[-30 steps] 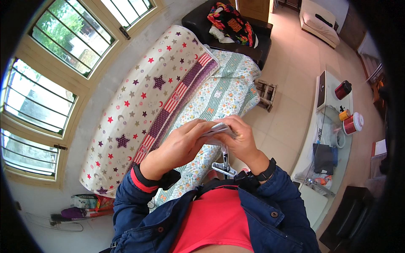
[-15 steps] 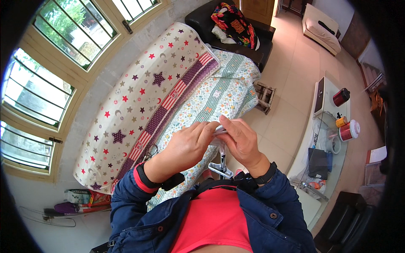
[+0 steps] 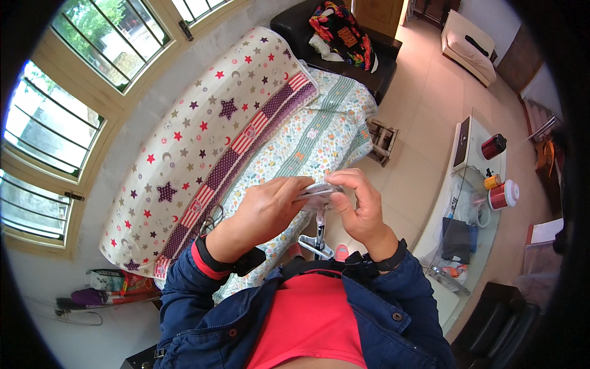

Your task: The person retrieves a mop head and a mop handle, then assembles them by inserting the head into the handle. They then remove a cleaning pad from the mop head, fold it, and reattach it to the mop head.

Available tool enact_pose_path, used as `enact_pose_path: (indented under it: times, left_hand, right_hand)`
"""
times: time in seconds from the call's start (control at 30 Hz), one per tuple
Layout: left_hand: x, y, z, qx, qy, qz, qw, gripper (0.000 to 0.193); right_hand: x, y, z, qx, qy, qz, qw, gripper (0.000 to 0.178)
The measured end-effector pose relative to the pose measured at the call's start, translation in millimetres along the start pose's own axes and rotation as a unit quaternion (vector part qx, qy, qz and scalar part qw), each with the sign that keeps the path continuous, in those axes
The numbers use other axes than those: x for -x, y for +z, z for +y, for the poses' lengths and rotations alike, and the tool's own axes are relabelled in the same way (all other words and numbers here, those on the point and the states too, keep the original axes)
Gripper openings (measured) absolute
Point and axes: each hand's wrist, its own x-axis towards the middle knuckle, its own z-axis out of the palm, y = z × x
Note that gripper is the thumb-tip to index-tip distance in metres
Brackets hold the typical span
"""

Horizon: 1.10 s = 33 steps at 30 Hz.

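In front of my chest, both hands hold a clear, silvery thin item [image 3: 319,192] whose kind I cannot make out. My left hand [image 3: 265,206] is closed on its left edge, fingers pressed together. My right hand [image 3: 362,208] curls round the right side, index finger along the top edge and thumb against the near face. Directly below the item shows a dark and silvery stem [image 3: 320,224] with a silver, dark-edged crossbar [image 3: 316,247] at its lower end. Whether stem and item are joined is hidden.
A bed or couch with a flowered cover [image 3: 335,117] and a star-patterned quilt [image 3: 203,135] lies ahead and left, under barred windows [image 3: 52,126]. A small wooden stool [image 3: 382,142] stands beyond. To the right is a glass-topped table [image 3: 491,230] with a dark red canister [image 3: 493,146] and a red-and-white container [image 3: 503,195].
The hands have drawn slightly apart, and more of the silvery item shows between them. The right thumb has lowered onto its near face. The crossbar has shifted slightly left.
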Motion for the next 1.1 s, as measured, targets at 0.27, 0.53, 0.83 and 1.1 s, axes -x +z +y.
enact_pose_path:
  times: [0.27,0.53,0.83,1.1]
  left_hand:
    - [2.9,1.4,-1.6,0.014,0.021,0.006,1.0,0.037]
    - [5.1,-0.2,2.2,0.029,0.037,0.009,0.999,0.034]
    - [5.2,-4.7,0.6,0.017,0.008,0.034,0.999,0.024]
    - [3.4,-4.1,-2.6,0.034,-0.031,0.026,0.999,0.022]
  right_hand:
    - [-31.2,-28.1,-21.7,0.026,0.051,-0.162,0.985,0.01]
    - [-61.0,-40.0,-42.4,0.007,0.105,-0.255,0.961,0.006]
    - [-58.8,-23.0,-54.2,0.072,0.083,-0.226,0.968,0.004]
    - [-57.2,-13.0,-54.2,-0.006,0.266,-0.186,0.946,0.009]
